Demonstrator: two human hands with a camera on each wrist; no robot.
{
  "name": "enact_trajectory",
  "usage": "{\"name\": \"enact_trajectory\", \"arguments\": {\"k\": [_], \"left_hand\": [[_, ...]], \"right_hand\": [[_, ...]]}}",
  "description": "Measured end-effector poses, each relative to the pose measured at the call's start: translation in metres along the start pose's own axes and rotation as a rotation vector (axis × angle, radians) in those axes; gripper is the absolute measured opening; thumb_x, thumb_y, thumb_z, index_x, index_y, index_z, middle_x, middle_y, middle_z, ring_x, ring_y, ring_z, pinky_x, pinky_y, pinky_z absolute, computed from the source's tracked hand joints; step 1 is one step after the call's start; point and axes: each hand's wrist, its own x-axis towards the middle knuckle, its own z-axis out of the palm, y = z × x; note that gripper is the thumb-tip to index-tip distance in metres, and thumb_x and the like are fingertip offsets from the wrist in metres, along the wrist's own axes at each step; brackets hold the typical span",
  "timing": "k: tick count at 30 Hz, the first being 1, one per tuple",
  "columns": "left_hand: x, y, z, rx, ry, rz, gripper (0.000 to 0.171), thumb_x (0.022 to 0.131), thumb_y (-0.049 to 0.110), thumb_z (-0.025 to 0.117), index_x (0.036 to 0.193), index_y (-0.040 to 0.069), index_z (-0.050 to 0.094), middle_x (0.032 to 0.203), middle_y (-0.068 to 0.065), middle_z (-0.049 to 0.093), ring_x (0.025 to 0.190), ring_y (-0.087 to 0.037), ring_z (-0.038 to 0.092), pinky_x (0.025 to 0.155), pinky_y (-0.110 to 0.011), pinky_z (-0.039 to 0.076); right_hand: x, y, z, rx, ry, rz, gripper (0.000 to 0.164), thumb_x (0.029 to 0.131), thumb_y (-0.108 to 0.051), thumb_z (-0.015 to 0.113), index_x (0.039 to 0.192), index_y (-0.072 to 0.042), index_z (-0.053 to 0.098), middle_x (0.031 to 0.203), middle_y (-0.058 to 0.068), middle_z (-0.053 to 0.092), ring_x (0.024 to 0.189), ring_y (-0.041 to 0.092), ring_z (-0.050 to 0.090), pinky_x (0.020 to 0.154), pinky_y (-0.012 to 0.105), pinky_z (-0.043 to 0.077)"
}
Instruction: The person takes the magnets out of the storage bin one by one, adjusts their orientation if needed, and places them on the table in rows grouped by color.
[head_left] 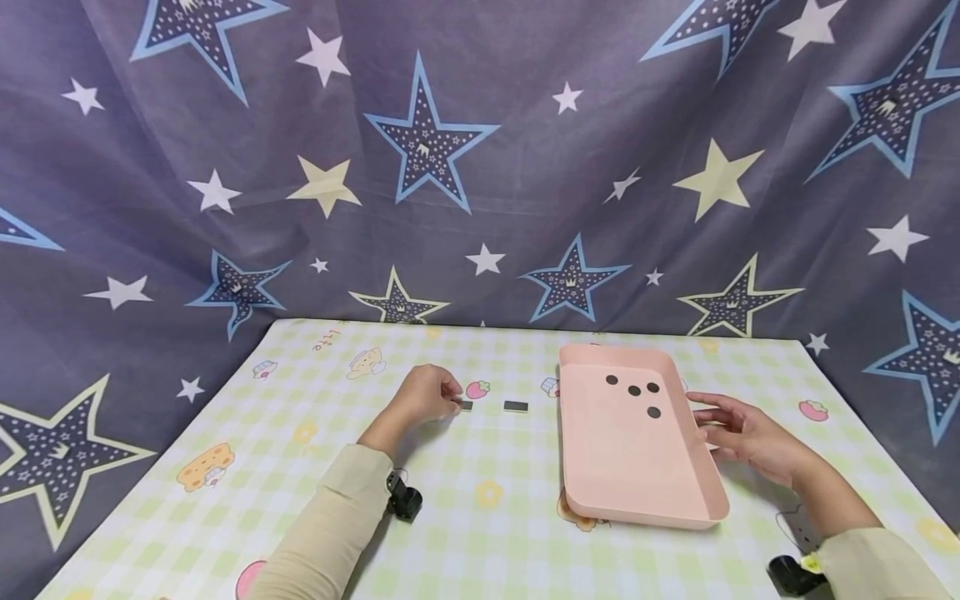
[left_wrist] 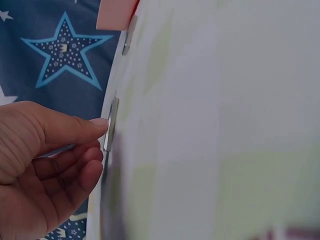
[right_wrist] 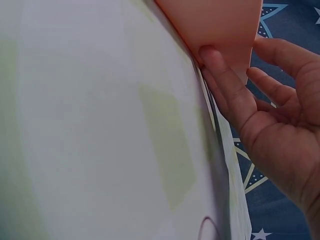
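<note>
My left hand [head_left: 429,395] is low over the table, pinching the left end of a small dark rectangular piece [head_left: 467,407]. In the left wrist view the thumb tip lies against this thin piece [left_wrist: 112,125], the other fingers curl below, and part of the grip is hidden. A matching dark rectangular piece [head_left: 516,407] lies to its right on the cloth. My right hand [head_left: 757,437] touches the outer right wall of a shallow pink tray [head_left: 637,475] with fairly straight fingers, seen also against the tray wall [right_wrist: 215,25] in the right wrist view.
Several black discs, one of them a lower disc [head_left: 654,412], lie in the far part of the tray. A green-checked cloth with printed pictures [head_left: 487,492] covers the table. Behind its far edge hangs a dark star-patterned curtain [head_left: 480,233].
</note>
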Motion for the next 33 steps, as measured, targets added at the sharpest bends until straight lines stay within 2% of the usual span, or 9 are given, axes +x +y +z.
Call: {"name": "enact_trajectory", "arguments": {"k": [6, 11, 16, 20, 27, 33], "left_hand": [[0.003, 0.013, 0.0, 0.01, 0.039, 0.003, 0.016, 0.073, 0.007, 0.082, 0.087, 0.008, 0.076, 0.078, 0.0, 0.07, 0.071, -0.012, 0.061, 0.077, -0.035, 0.052], [0.004, 0.022, 0.002, -0.066, 0.054, 0.004, 0.015, 0.075, 0.005, 0.08, 0.089, 0.007, 0.076, 0.084, -0.003, 0.072, 0.077, -0.015, 0.066, 0.077, -0.035, 0.052], [0.004, 0.031, 0.004, -0.145, 0.06, 0.036, 0.014, 0.078, 0.006, 0.08, 0.091, 0.005, 0.074, 0.083, -0.003, 0.071, 0.077, -0.015, 0.067, 0.076, -0.034, 0.053], [0.004, 0.04, 0.007, -0.174, 0.051, 0.065, 0.016, 0.08, 0.009, 0.079, 0.095, 0.004, 0.073, 0.084, -0.003, 0.071, 0.076, -0.014, 0.066, 0.075, -0.033, 0.053], [0.008, 0.056, 0.015, -0.235, 0.023, 0.116, 0.017, 0.084, 0.01, 0.075, 0.099, 0.003, 0.073, 0.089, -0.004, 0.071, 0.076, -0.014, 0.066, 0.072, -0.029, 0.053], [0.012, 0.072, 0.022, -0.271, -0.009, 0.155, 0.019, 0.088, 0.01, 0.07, 0.105, 0.002, 0.072, 0.097, -0.009, 0.071, 0.082, -0.018, 0.067, 0.073, -0.029, 0.054]], "right_hand": [[0.0, 0.001, 0.0, -0.008, 0.004, 0.003, 0.055, 0.1, -0.006, 0.053, 0.15, -0.004, 0.031, 0.126, 0.009, 0.055, 0.106, 0.015, 0.062, 0.083, 0.04, 0.056], [0.002, 0.001, 0.001, -0.011, 0.003, 0.006, 0.055, 0.1, -0.005, 0.053, 0.151, -0.002, 0.03, 0.127, 0.011, 0.055, 0.106, 0.016, 0.063, 0.083, 0.04, 0.056], [0.003, -0.002, 0.003, -0.013, 0.013, 0.015, 0.056, 0.1, -0.006, 0.054, 0.151, -0.003, 0.03, 0.128, 0.013, 0.053, 0.106, 0.015, 0.062, 0.084, 0.039, 0.055], [0.002, -0.004, 0.003, -0.011, 0.014, 0.016, 0.055, 0.1, -0.006, 0.053, 0.151, -0.006, 0.032, 0.128, 0.014, 0.053, 0.106, 0.015, 0.062, 0.083, 0.038, 0.055], [0.0, -0.004, 0.003, -0.012, 0.037, 0.036, 0.056, 0.099, -0.006, 0.054, 0.15, -0.003, 0.03, 0.126, 0.012, 0.054, 0.105, 0.015, 0.062, 0.083, 0.038, 0.056], [-0.002, -0.004, 0.002, 0.001, 0.026, 0.02, 0.053, 0.1, -0.005, 0.053, 0.149, -0.009, 0.036, 0.125, 0.009, 0.056, 0.105, 0.014, 0.063, 0.082, 0.038, 0.056]]}}
